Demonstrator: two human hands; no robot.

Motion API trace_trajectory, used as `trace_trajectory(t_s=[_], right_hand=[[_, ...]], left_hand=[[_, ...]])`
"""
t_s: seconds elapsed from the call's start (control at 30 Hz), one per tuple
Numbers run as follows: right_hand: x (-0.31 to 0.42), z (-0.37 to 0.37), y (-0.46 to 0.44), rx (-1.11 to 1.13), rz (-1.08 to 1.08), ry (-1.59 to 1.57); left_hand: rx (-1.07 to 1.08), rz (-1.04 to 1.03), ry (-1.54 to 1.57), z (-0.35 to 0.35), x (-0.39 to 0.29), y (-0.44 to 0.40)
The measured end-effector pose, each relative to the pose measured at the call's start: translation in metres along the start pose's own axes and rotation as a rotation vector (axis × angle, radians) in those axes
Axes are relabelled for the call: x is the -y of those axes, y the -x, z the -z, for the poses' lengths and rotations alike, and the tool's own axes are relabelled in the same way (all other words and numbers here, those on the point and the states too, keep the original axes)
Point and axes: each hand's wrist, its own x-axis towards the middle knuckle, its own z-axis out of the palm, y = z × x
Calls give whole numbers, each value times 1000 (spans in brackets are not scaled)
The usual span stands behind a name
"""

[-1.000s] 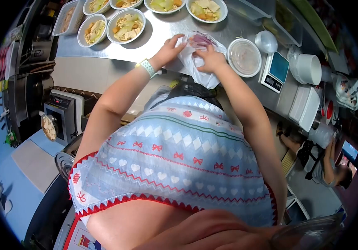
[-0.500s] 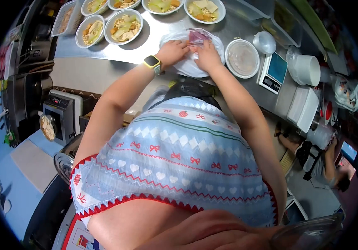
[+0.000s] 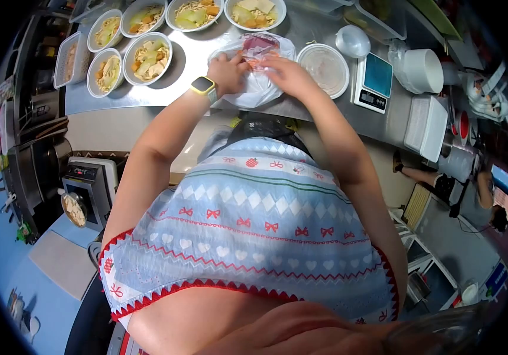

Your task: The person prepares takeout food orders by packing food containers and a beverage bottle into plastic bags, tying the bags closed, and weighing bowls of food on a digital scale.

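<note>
A white plastic bag [image 3: 254, 94] lies at the near edge of the steel counter, with a dark pink meat-like packet [image 3: 260, 45] showing through its far side. On the bag's left part rests my left hand [image 3: 229, 74], its fingers curled into the plastic; a watch with a yellow case [image 3: 203, 85] is on that wrist. My right hand [image 3: 291, 76] lies across the bag's right side, fingers stretched out to the left over orange-red contents or print. What is under the fingertips is hidden. A lidded round tub [image 3: 323, 71] stands just right of this hand.
Several bowls of food [image 3: 148, 60] stand along the counter's left and far side, beside a white basket [image 3: 71, 61]. To the right are a digital scale [image 3: 373, 83], a clear bowl [image 3: 353, 41] and white containers [image 3: 424, 70]. Another person [image 3: 477, 201] is at far right.
The view has shifted, so the counter things sit farther left. My hands, close together at the bag's middle before, are now a little farther apart, and the right fingers have straightened.
</note>
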Motion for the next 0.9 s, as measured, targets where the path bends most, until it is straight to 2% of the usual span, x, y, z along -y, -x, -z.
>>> trace_trajectory(t_s=[0.07,0.1,0.13,0.17,0.2,0.23,0.3,0.33,0.37,0.47,0.53,0.6,0.7,0.83,0.9], right_hand=[[-8,40,35,-258,-360,-313],[-29,57,51,-466,-389,-168],[-54,72,70,-672,-414,-20],[-87,81,89,-760,-410,233],[-118,89,103,-766,-576,117],[-166,86,120,-686,-683,183],[-176,98,126,-519,-1025,-604],[-180,99,128,-517,-1027,-604],[-180,97,129,-507,-1037,-734],[-155,84,119,-515,-1008,-957],[-138,70,119,-545,-973,-1048],[-128,59,120,-572,-796,-1291],[-111,52,123,-565,-754,-1236],[-61,71,118,-533,-735,-1162],[-43,97,112,-484,-709,-1176]], left_hand=[[9,30,-33,11,-9,-8],[10,31,-31,12,-15,-12],[-113,30,50,13,-20,-17],[-237,29,130,15,-24,-25],[-343,-1,190,16,-29,-33],[-342,0,192,25,-39,-41],[-357,51,709,51,-68,-57],[-370,7,876,48,-83,-70],[-343,-4,899,43,-95,-85],[-470,13,795,31,-104,-101],[-334,171,749,31,-97,-99],[-346,207,792,28,-93,-97],[-339,259,828,28,-84,-91],[-219,269,905,41,-66,-66],[-135,254,1467,53,-60,-62]])
